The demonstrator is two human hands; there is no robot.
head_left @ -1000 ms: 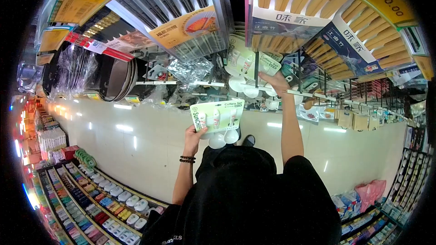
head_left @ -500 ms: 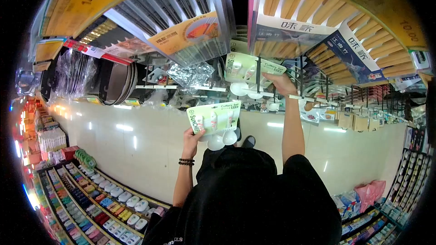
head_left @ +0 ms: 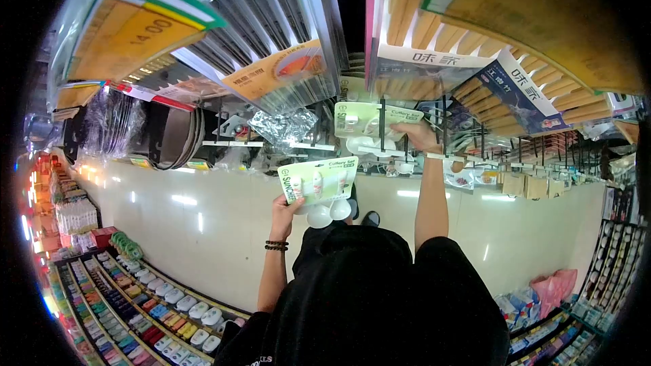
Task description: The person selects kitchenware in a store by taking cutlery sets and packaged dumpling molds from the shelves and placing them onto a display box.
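Observation:
My left hand (head_left: 287,209), with dark beads at the wrist, grips the lower left edge of a green spoon card (head_left: 319,181) marked "Cutlery Set". White spoon bowls stick out below that card. Higher up, my right hand (head_left: 419,134) is at the right edge of a second green card (head_left: 351,120) of the same kind, its fingers closed on that edge. This second card is at the rack, behind a dark vertical rod, and white spoon bowls show under it.
Packs of dark chopsticks (head_left: 261,20) and wooden chopsticks (head_left: 434,27) hang above. Crumpled clear wrapping (head_left: 283,124) and dark pans (head_left: 178,137) are at the left. A shelf of small goods (head_left: 156,291) stands at the lower left, and a pink bag (head_left: 555,288) at the lower right.
The second card has come lower and tilted, along with my right hand. The card in my left hand has shifted slightly down and left. The upper packs and price tags have shifted in view.

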